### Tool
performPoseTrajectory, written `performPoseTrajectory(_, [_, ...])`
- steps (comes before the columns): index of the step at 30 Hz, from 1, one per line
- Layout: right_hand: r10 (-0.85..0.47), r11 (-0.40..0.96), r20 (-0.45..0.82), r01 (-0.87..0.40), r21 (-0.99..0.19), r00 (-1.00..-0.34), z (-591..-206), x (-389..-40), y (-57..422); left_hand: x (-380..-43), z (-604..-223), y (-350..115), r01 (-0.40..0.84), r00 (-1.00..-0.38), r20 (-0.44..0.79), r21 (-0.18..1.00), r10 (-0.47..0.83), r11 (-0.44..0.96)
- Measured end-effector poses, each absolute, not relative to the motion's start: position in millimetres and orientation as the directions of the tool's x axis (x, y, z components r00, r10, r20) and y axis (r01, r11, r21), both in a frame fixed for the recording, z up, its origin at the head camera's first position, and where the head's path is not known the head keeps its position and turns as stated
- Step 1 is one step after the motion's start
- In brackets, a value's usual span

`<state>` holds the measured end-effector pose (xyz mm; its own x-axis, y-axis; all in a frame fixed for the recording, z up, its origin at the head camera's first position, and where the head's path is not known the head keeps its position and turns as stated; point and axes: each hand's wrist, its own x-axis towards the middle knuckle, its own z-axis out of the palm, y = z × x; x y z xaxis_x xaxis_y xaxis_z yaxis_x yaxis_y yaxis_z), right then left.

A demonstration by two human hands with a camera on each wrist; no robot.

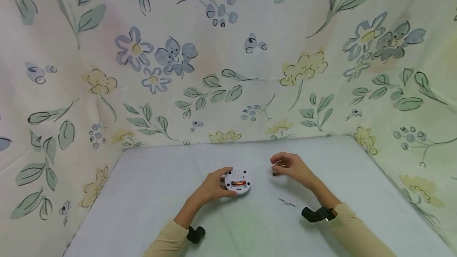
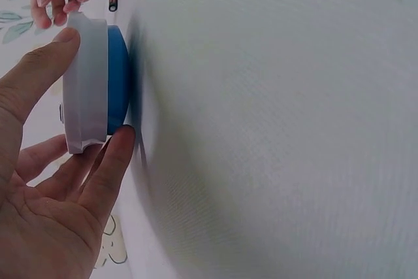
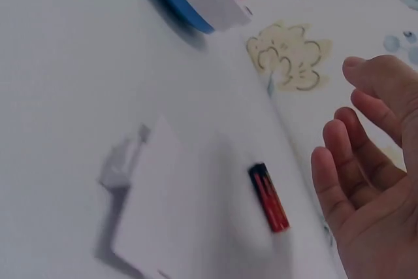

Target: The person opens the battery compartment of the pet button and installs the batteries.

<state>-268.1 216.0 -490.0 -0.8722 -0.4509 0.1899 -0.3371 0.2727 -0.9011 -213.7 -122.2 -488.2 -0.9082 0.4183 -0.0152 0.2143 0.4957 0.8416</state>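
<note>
A round device (image 1: 238, 175), white with a blue base, is held at its rim by my left hand (image 1: 215, 185), thumb on one side and fingers on the other. Its white face has a patch of small holes, dark round feet and an uncovered battery compartment with a red battery (image 1: 238, 183) inside. In the left wrist view the blue part (image 2: 117, 80) faces the table. My right hand (image 1: 290, 166) hovers to the right with fingers loosely bent and nothing in them. Close by, a loose red and black battery (image 3: 268, 197) lies on the table.
A thin white piece (image 3: 163, 207) with a small tab, like a battery cover, is on the white table (image 1: 160, 193) nearer to me than the right hand. Floral cloth (image 1: 228, 90) hangs behind and at both sides of the table.
</note>
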Motion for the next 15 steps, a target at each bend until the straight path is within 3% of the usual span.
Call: performPoseTrajectory(15, [-0.395, 0.332, 0.213, -0.354, -0.874, -0.894, -499, -269, 253, -215, -491, -123, 0.218, -0.911, -0.015, 0.831, 0.412, 0.512])
